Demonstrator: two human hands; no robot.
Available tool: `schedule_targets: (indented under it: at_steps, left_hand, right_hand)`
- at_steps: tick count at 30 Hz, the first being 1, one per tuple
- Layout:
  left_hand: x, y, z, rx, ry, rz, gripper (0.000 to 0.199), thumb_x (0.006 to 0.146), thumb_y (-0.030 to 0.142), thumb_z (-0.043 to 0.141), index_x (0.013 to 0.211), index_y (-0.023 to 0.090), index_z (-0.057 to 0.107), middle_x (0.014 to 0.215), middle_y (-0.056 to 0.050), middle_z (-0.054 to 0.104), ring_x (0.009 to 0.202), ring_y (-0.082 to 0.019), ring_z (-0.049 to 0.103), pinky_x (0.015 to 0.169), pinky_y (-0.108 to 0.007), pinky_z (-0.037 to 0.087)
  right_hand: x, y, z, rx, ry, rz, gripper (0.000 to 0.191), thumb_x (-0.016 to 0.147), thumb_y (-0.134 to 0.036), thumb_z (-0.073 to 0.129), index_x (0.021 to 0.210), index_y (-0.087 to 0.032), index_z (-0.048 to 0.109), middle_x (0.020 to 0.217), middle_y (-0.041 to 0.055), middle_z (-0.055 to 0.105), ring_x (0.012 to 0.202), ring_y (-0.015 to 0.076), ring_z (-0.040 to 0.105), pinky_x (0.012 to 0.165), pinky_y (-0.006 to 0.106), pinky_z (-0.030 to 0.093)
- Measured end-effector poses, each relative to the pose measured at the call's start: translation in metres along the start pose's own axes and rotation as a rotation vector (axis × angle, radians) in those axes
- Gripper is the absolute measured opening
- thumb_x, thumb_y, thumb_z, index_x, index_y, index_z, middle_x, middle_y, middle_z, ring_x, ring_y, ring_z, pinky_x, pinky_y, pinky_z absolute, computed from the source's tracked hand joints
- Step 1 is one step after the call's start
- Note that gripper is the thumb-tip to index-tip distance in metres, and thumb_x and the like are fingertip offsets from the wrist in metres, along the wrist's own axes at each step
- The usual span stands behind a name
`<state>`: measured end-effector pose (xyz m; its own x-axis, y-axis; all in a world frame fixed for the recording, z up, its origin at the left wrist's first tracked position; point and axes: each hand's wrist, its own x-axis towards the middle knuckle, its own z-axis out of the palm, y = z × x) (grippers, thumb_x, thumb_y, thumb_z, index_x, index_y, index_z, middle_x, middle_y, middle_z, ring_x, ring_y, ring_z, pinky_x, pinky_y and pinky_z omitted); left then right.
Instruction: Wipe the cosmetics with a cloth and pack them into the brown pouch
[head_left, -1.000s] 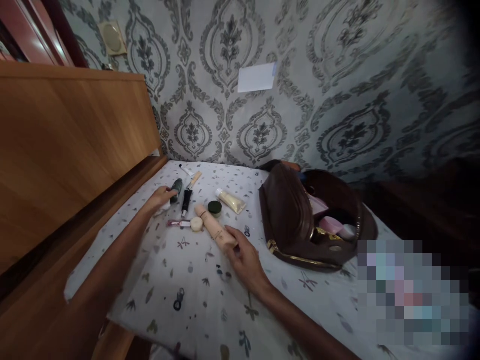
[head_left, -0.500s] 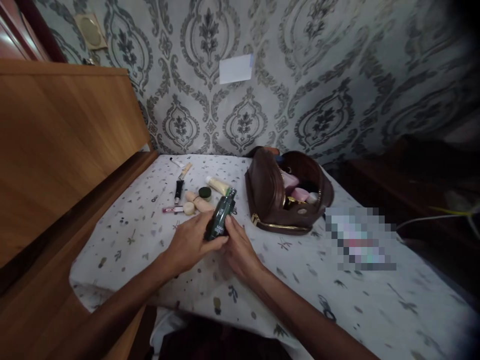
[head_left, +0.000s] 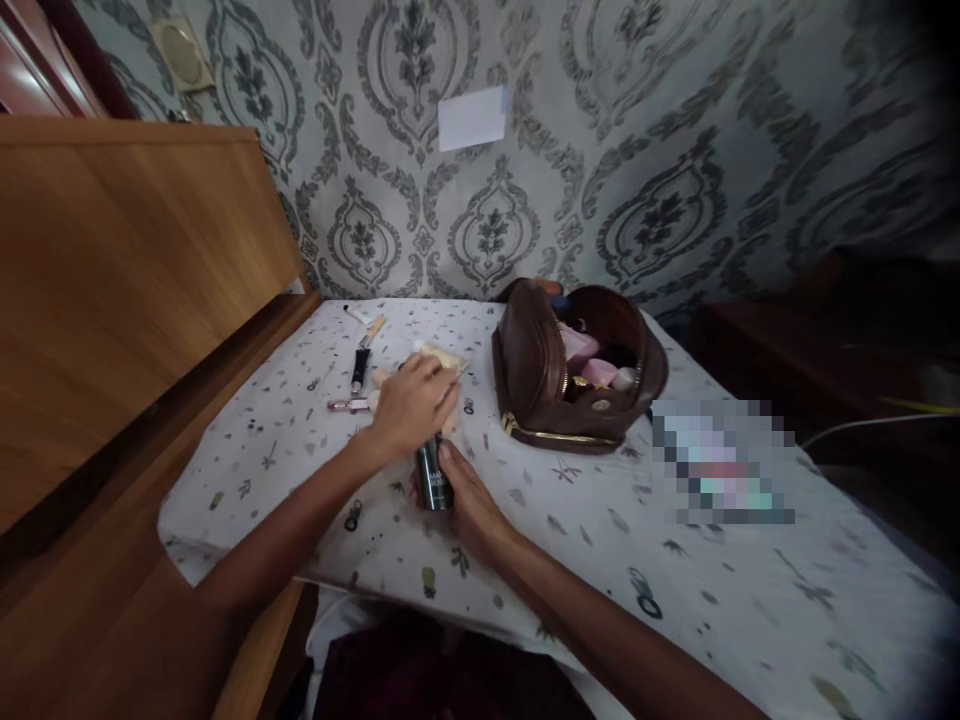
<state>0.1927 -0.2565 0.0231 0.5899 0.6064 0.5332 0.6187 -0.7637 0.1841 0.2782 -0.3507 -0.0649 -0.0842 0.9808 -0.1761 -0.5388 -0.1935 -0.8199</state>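
A dark green bottle [head_left: 433, 478] with pale lettering stands nearly upright over the table, its upper part hidden. My right hand [head_left: 476, 500] wraps the lower body, thumb along its front. Over the bottle's top, my left hand [head_left: 412, 405] is closed with fingers curled; the part it grips is covered. Just behind that hand lie a cream-coloured tube [head_left: 444, 357] and partly hidden pale items. To the left are a black tube [head_left: 360, 370], a small pink-and-white tube [head_left: 349, 405] and a beige slim tube [head_left: 373, 330].
A brown cosmetic bag [head_left: 532, 360] sits unzipped at right, with pink and white items inside. The patterned cloth [head_left: 300, 500] covers the table. A blurred-out item [head_left: 724, 465] lies farther right. Wooden furniture [head_left: 135, 300] borders the left side; a papered wall [head_left: 405, 200] stands behind.
My left hand has moved up from the bottle's side onto its top. The bottle has turned more upright in my right hand. The camera view has shifted slightly.
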Motion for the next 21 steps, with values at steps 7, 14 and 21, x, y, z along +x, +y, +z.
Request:
schedule_targets:
  at_steps: [7,14,21]
  left_hand:
    - [0.023,-0.042,-0.004,-1.182,-0.441,-0.466,0.025,0.085,0.039,0.061,0.080,0.015,0.068,0.046,0.003,0.052,0.048,-0.012,0.053,0.058,-0.023,0.046]
    - [0.010,-0.036,-0.009,-1.614,-0.472,-0.604,0.022,0.078,0.034,0.072,0.081,0.013,0.067,0.043,0.005,0.049,0.043,-0.010,0.050,0.044,-0.019,0.040]
    - [0.010,0.003,0.020,-1.497,0.442,-0.872,0.036,0.093,0.044,0.052,0.071,0.016,0.058,0.063,0.002,0.058,0.055,-0.008,0.056,0.054,-0.018,0.046]
  right_hand:
    - [0.001,-0.022,-0.010,0.239,-0.225,0.297,0.046,0.085,-0.063,0.058,0.091,-0.017,0.059,0.059,-0.0012,0.059,0.043,0.0092,0.048,0.038,0.019,0.035]
    - [0.008,-0.024,-0.028,0.278,-0.496,0.439,0.059,0.084,-0.070,0.055,0.106,-0.015,0.064,0.058,-0.0012,0.060,0.037,0.0067,0.042,0.032,0.015,0.026]
    - [0.011,-0.027,-0.019,0.375,-0.273,0.242,0.052,0.077,-0.067,0.068,0.080,-0.015,0.066,0.064,0.0009,0.066,0.044,0.0071,0.053,0.038,0.015,0.039]
